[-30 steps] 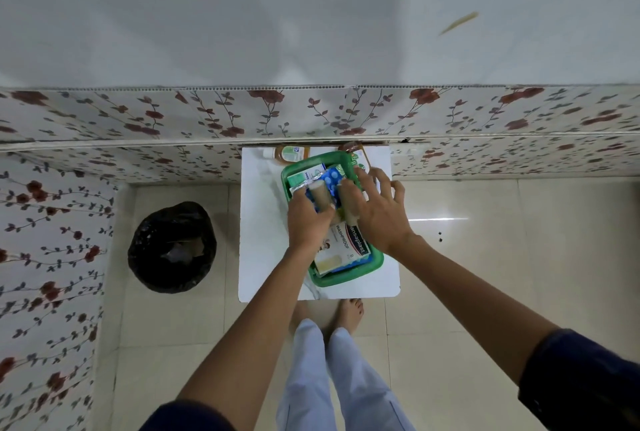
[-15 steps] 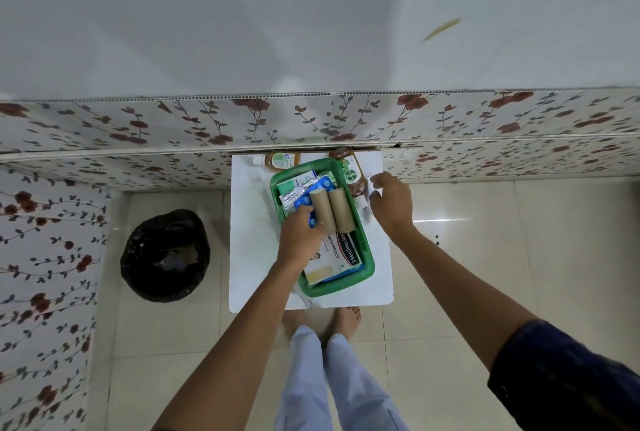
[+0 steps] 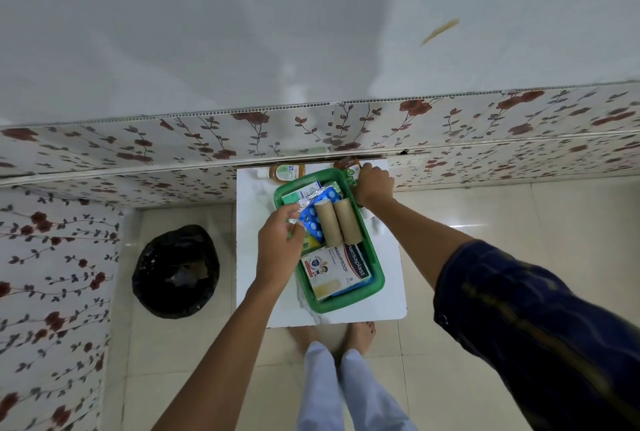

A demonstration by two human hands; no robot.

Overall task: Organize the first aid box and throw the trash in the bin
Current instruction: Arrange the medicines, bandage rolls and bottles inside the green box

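My left hand [image 3: 277,250] sits at the left rim of the green plastic tray [image 3: 375,286] in the middle of the frame, fingers [image 3: 294,214] pinched on the silver foil edge of a blue pill blister strip [image 3: 313,219]. I judge it best to slide the strip flat beside the 2 brown cardboard tubes [image 3: 337,222] without knocking them. My right hand [image 3: 374,184], above the tray's upper right corner, is curled around a brown bottle [image 3: 346,164]; how firmly, I cannot tell. I should lift it straight up. The tray rests on the white tabletop [image 3: 249,257], holding a white plaster box [image 3: 334,271] at its lower end. The black-lined bin [image 3: 175,271] waits on the floor at left.
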